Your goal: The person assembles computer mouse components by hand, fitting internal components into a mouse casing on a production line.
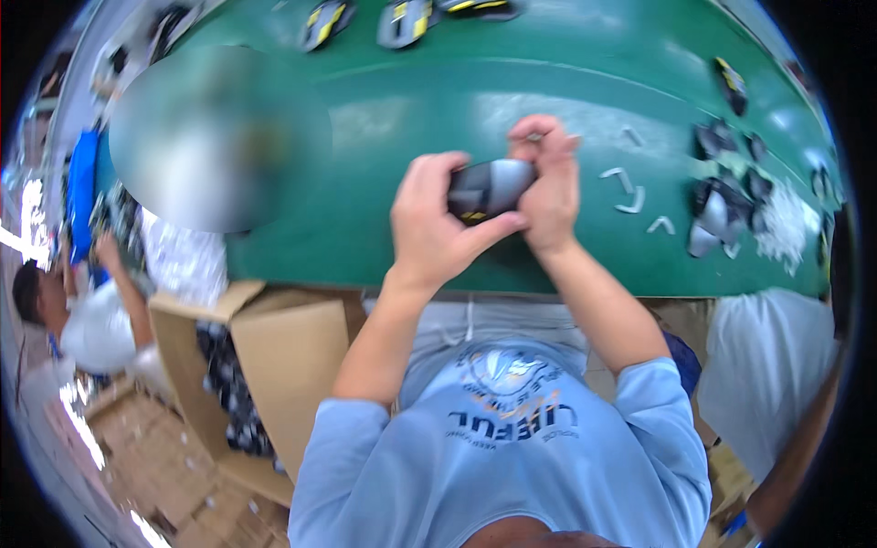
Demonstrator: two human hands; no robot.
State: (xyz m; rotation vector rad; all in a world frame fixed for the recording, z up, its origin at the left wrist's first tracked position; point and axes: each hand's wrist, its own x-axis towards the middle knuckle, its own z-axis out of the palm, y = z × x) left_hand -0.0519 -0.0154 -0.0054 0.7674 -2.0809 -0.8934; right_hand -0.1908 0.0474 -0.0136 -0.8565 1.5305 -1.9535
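Note:
Above the green table, in front of my body, both hands are on a curved black-and-grey shell [493, 189] with small yellow marks on its near side. My left hand [434, 215] wraps its left end, fingers over the far side and thumb stretched along the near side. At the grey right end, my right hand [551, 187] presses its palm side against the shell with fingers curled above. The fingers partly cover the shell. Several thin white angled strips [630, 203] lie on the table to the right of my right hand.
Similar grey, black and yellow pieces lie along the far edge [406, 23] of the green table [365, 237]. Black and grey parts [717, 215] and a white strip pile [784, 228] sit right. An open cardboard box [292, 356] stands below left. People stand at both sides. A blurred patch hides the left table.

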